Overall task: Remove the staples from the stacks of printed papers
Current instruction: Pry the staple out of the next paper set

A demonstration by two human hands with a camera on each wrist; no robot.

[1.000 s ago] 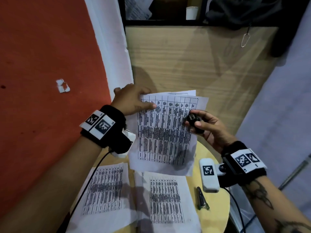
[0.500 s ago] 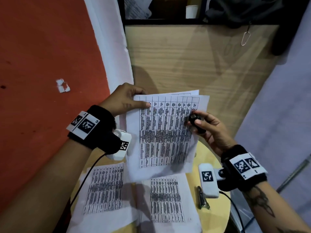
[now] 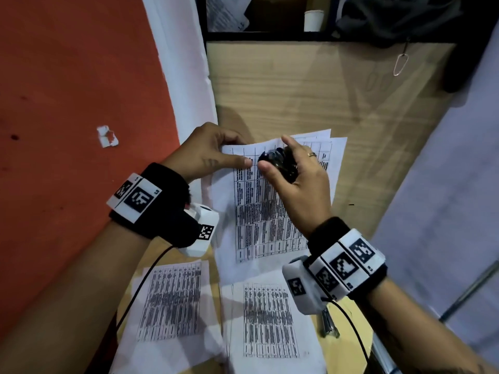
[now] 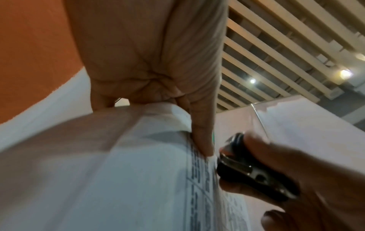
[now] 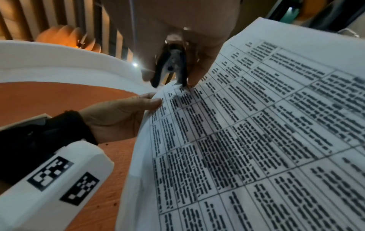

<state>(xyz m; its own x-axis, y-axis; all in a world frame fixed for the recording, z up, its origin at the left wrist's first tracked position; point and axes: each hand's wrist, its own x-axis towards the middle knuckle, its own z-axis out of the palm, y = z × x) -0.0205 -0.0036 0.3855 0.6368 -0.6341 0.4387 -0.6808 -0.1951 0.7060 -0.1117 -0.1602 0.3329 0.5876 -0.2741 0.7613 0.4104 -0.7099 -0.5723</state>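
Observation:
A stack of printed papers with a black-lined table is held up above the table. My left hand pinches its top left corner, thumb on the front. My right hand grips a black staple remover and holds its metal tips against the top left of the page, just right of the left thumb. In the right wrist view the staple remover points down onto the paper's upper edge. I cannot make out the staple itself.
Two more printed stacks lie on the round yellow table below. A small metal tool lies at the table's right. A wooden cabinet stands behind, an orange floor to the left.
My right hand has moved with the staple remover from the paper's right edge across to its top left corner, beside the left thumb. The left hand still holds that corner.

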